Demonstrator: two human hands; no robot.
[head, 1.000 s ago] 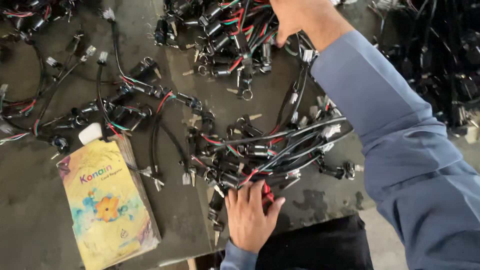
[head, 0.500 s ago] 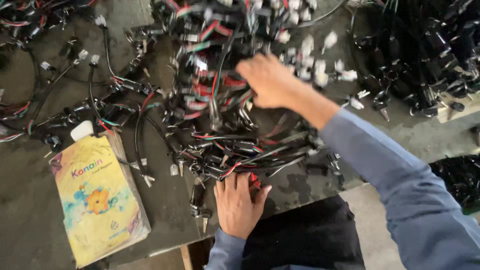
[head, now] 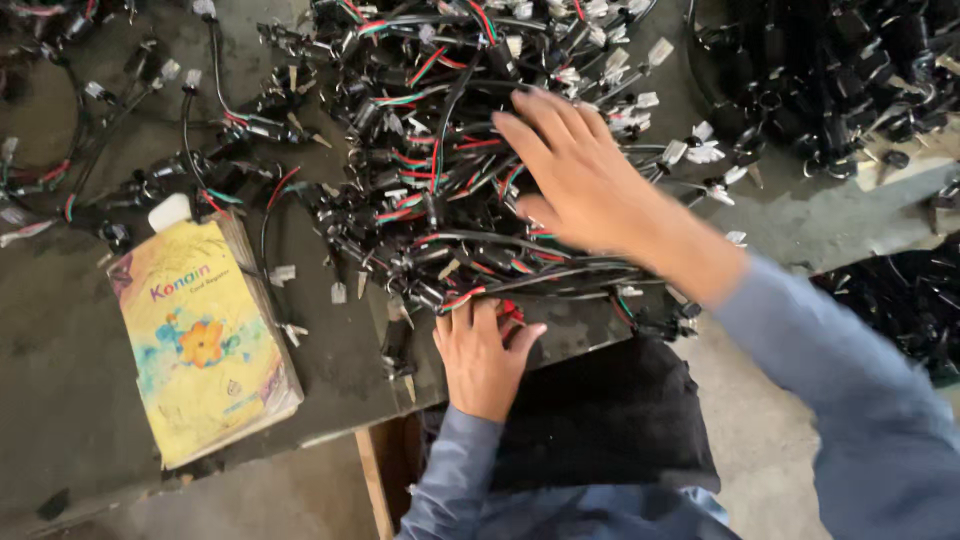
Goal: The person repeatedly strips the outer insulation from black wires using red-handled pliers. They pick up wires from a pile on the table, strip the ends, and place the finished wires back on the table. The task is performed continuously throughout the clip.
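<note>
Two hands are on the wire pile now. A second ago our right hand was stretched far up the table at the top of the view; half a second ago it was coming back over the wires; now it lies on the middle of the pile, nearer to us. The pile also sits fuller in view than before, its tangle spread under and beyond the right palm. We judge from this that the work has passed from reaching out to pressing or gathering the wires closer in.

The right hand is open, fingers spread and nearly flat, the palm down on the black, red and green strands; it grips nothing that we can see. White plugs lie just right of its fingertips.

Our left hand has stayed at the near edge of the pile, at the table's rim. Its fingers are curled loosely over the nearest strands and a bit of red wire; we cannot tell whether they pinch it or only rest there.

Well left of the left hand lies a yellow book, with a white cap just beyond its far corner.
</note>
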